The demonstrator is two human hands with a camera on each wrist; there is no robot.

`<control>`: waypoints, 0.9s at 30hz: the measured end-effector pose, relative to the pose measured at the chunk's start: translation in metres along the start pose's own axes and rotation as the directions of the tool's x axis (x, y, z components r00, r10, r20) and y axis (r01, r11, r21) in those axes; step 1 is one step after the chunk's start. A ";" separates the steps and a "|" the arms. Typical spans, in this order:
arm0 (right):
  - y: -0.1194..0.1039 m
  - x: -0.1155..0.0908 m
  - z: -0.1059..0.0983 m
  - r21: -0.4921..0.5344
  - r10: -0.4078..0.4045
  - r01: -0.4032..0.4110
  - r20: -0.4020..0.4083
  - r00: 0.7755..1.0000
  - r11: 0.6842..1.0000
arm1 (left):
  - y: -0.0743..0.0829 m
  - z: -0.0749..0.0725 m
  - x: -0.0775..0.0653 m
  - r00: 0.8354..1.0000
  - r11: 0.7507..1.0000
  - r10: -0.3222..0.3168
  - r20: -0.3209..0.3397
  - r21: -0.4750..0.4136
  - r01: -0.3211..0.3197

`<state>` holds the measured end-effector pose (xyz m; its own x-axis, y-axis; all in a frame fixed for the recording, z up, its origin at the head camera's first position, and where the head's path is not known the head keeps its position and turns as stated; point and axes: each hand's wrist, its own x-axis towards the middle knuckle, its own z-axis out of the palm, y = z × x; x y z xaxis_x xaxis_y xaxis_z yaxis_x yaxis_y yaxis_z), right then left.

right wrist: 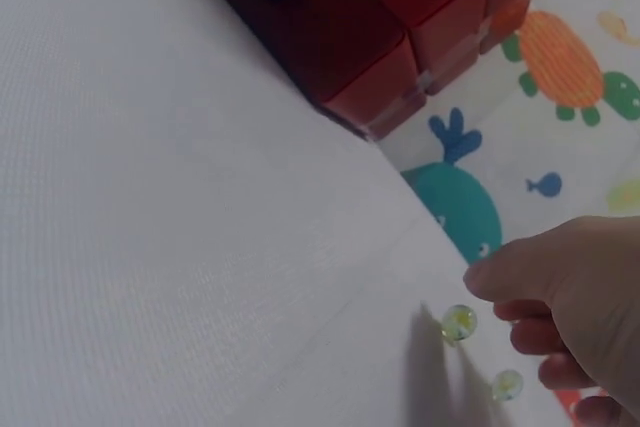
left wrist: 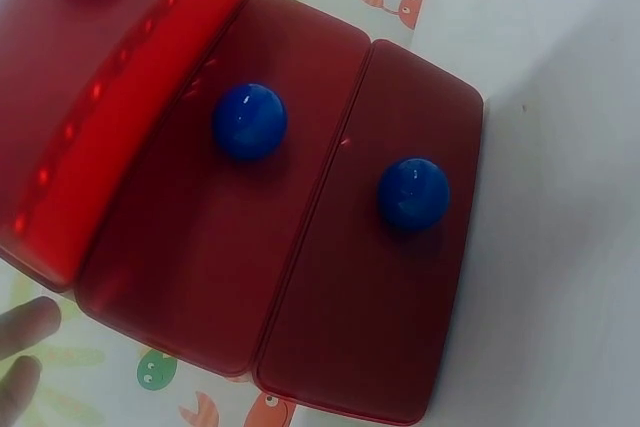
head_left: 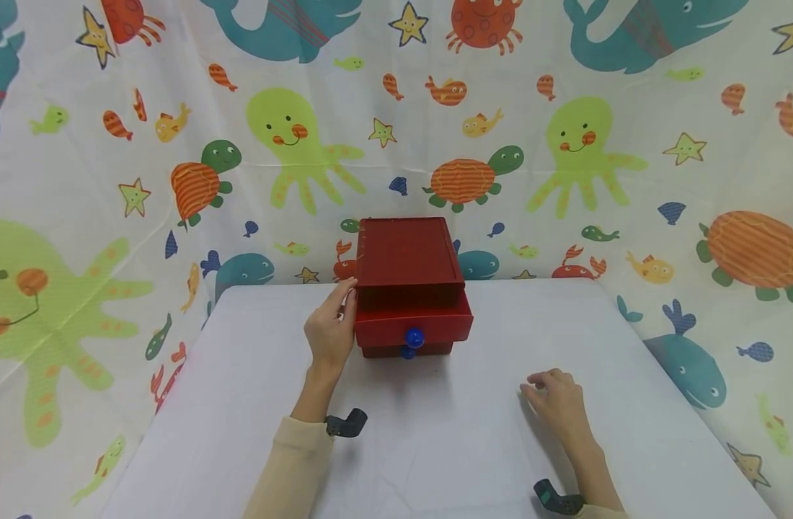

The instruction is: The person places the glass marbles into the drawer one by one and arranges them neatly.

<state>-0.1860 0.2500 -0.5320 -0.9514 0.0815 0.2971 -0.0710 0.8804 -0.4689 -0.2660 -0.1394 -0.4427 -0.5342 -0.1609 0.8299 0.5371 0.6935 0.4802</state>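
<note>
A red chest of drawers (head_left: 406, 252) with blue knobs stands at the back of the table. Its top drawer (head_left: 412, 328) is pulled out; the two lower drawers are closed in the left wrist view. Beside the chest's left side, my left hand (head_left: 330, 328) rests with fingertips at its upper edge. My right hand (head_left: 559, 404) is to the right, above the table, with bent fingers and thumb apart from them. Two clear marbles, one marble (right wrist: 459, 323) with yellow inside and a second marble (right wrist: 507, 385), appear near its fingers; contact cannot be told.
A white table (head_left: 474, 432) lies under the chest and hands. Behind it hangs a cloth (head_left: 396, 144) printed with sea animals. Each wrist wears a small black camera (head_left: 347, 423).
</note>
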 end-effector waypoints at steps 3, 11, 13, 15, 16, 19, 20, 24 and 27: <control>0.000 0.000 0.000 -0.012 0.005 -0.005 0.017 1.000 1.000 | 0.000 0.000 0.000 1.000 1.000 0.006 0.000 -0.003 -0.006; 0.002 0.000 0.003 -0.050 -0.003 0.004 0.035 0.999 0.999 | 0.000 0.000 0.001 1.000 1.000 0.001 0.005 -0.004 0.000; 0.002 0.000 0.004 -0.057 0.003 -0.001 0.045 0.999 0.998 | 0.001 -0.001 0.001 1.000 1.000 -0.003 0.008 -0.008 0.003; 0.002 0.000 0.004 -0.067 0.007 -0.003 0.053 0.999 0.998 | 0.001 -0.001 0.001 1.000 1.000 -0.003 0.009 -0.011 0.003; 0.002 0.000 0.005 -0.073 0.006 -0.002 0.055 0.998 0.997 | 0.000 -0.001 0.001 1.000 1.000 -0.002 0.008 -0.013 0.002; 0.001 -0.001 0.004 -0.077 0.000 0.004 0.054 0.999 0.997 | -0.001 0.000 0.001 1.000 1.000 0.002 0.003 -0.012 -0.001; 0.000 -0.001 0.004 -0.074 0.000 0.004 0.054 0.999 0.997 | -0.001 0.000 0.001 1.000 1.000 0.003 0.001 -0.011 -0.003; -0.002 -0.002 0.002 -0.069 0.001 0.003 0.058 0.998 0.998 | -0.002 0.001 0.000 1.000 1.000 0.007 -0.006 -0.006 -0.007; -0.004 -0.002 0.002 -0.075 0.006 -0.001 0.060 0.998 0.997 | -0.003 0.001 0.001 1.000 1.000 0.010 -0.007 -0.012 -0.010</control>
<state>-0.1843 0.2459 -0.5321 -0.9681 0.0581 0.2438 -0.0473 0.9129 -0.4053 -0.2684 -0.1408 -0.4437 -0.5239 -0.1587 0.8369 0.5504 0.6867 0.4748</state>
